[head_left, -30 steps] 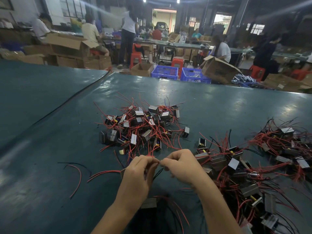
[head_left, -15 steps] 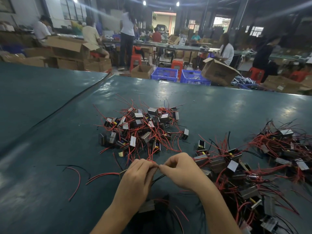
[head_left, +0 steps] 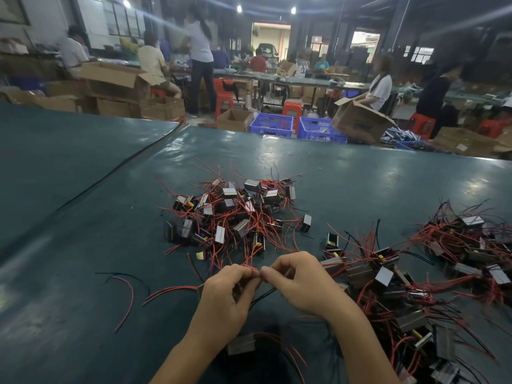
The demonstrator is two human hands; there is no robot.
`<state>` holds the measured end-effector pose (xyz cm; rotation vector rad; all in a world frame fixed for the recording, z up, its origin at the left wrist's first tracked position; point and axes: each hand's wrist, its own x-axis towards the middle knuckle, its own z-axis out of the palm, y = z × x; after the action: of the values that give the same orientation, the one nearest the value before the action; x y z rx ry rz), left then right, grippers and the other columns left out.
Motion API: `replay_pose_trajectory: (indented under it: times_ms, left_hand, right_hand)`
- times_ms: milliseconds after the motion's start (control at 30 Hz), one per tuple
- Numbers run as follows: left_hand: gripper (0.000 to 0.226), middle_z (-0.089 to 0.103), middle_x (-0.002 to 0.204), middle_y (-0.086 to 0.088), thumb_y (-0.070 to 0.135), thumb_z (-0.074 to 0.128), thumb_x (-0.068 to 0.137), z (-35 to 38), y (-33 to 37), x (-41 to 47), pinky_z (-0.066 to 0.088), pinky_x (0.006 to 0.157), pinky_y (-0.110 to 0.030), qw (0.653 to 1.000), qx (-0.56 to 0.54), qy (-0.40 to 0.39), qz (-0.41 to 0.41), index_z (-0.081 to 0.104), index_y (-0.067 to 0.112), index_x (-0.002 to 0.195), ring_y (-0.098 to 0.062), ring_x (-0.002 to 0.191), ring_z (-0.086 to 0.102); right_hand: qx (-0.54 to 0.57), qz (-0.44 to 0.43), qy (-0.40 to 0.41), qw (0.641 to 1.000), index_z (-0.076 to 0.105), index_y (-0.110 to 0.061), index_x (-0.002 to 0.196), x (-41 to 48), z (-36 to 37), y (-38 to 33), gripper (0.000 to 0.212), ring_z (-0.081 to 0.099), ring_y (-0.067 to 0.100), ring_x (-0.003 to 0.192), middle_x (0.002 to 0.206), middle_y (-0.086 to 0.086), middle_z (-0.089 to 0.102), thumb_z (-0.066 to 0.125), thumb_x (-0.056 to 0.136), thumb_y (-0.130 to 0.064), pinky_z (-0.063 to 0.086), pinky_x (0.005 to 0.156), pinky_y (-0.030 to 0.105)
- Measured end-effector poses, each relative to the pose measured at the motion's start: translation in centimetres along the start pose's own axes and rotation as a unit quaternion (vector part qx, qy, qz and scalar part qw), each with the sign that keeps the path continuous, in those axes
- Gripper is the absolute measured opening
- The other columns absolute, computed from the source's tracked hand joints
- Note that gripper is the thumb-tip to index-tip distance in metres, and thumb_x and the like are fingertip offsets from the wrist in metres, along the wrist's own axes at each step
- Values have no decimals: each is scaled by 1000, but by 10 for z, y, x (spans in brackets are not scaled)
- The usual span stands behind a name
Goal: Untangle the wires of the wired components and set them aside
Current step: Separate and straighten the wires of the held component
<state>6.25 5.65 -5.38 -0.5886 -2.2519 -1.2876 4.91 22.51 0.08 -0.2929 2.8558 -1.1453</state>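
Slightly nearer: hands (head_left: 227, 297) pinching wires (head_left: 249, 266), green table (head_left: 69, 245)

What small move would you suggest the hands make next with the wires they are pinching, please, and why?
Probably ease the two hands gently apart. The left hand and right hand each pinch thin wires with fingertips almost touching, so the strands look bunched there; pulling sideways should separate them.

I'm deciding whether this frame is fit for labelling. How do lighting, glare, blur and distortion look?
Head view: ceiling lamps flare into streaks; pale glare patches lie on the green table; wide-angle bending curves its far edge; background workers are soft; the left hand and right hand pinching a red wire read sharp; the lower-right pile is dim and smeared.
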Motion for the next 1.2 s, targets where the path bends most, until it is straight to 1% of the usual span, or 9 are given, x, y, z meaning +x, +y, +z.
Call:
replay_pose_trajectory:
  times_ms: [100, 233, 333, 433, 567, 700, 867, 967, 1200]
  left_hand:
    - [12, 68, 87, 9, 6, 71, 85, 0, -1, 0, 52, 70, -20, 1000, 3, 1, 12, 72, 14, 93, -1, 80, 62]
    - [11, 65, 89, 8, 9, 64, 85, 2, 1, -3, 47, 73, -14, 998, 37, -11, 55, 71, 13, 94, -2, 83, 57]
    - [7, 64, 87, 11, 16, 65, 88, 2, -2, -2, 50, 71, -18, 999, 22, 9, 34, 70, 15, 92, 0, 81, 59]
    - [7, 65, 86, 17, 20, 67, 88, 2, -3, -2, 51, 70, -20, 999, -11, 32, 2, 67, 26, 91, -1, 80, 62]
    - [14, 70, 84, 12, 11, 70, 86, 4, -5, -2, 55, 69, -27, 996, -55, 49, -47, 69, 24, 91, -7, 80, 67]
    - [6, 69, 84, 11, 18, 67, 86, 3, -2, -2, 55, 69, -25, 997, -48, 52, -37, 71, 20, 90, -7, 79, 66]
    - [9, 64, 88, 11, 18, 65, 89, 0, -1, -2, 48, 72, -15, 998, 35, 25, 40, 71, 12, 93, -2, 81, 59]
    - [8, 65, 88, 8, 15, 66, 88, -1, -4, -2, 49, 72, -16, 998, 37, 28, 38, 71, 12, 94, -2, 82, 59]
    - [14, 70, 80, 11, 6, 71, 85, -1, -4, 2, 53, 70, -21, 996, -56, 41, -62, 71, 20, 89, -6, 79, 66]
  right_hand:
    - [80, 99, -28, 991, 64, -11, 63, 4, 4, -4, 31, 51, 12, 52, 56, -2, 56, 58, 89, -27, 42, 51, 25]
    - [233, 219, -60, 946, 56, -14, 60, 3, 9, -8, 27, 44, 12, 39, 53, 1, 47, 55, 87, -19, 29, 41, 17]
    - [149, 157, -24, 976, 62, -14, 70, 3, 8, -4, 26, 56, 7, 46, 61, -1, 61, 66, 88, -31, 41, 41, 20]
    - [100, 49, 28, 993, 67, -21, 80, 1, 4, -4, 20, 62, 6, 63, 72, -4, 67, 70, 86, -40, 54, 61, 24]
    - [94, 0, 8, 996, 70, -25, 75, -2, 1, -4, 19, 61, 3, 62, 65, -9, 66, 68, 88, -39, 54, 62, 24]
    - [78, 16, -34, 996, 65, -29, 73, -2, 1, -5, 20, 57, -4, 57, 58, -14, 61, 64, 92, -35, 43, 52, 12]
    - [143, 135, -101, 975, 56, -18, 75, 0, 6, -12, 25, 55, 11, 51, 63, 1, 53, 53, 97, -28, 45, 46, 24]
    - [177, 156, -91, 967, 58, -16, 79, -1, 9, -16, 22, 54, 11, 50, 66, 2, 50, 52, 97, -27, 46, 43, 24]
    - [19, -41, -1, 999, 63, -40, 72, -7, -3, -12, 21, 57, -7, 62, 65, -30, 60, 68, 89, -29, 41, 55, 10]
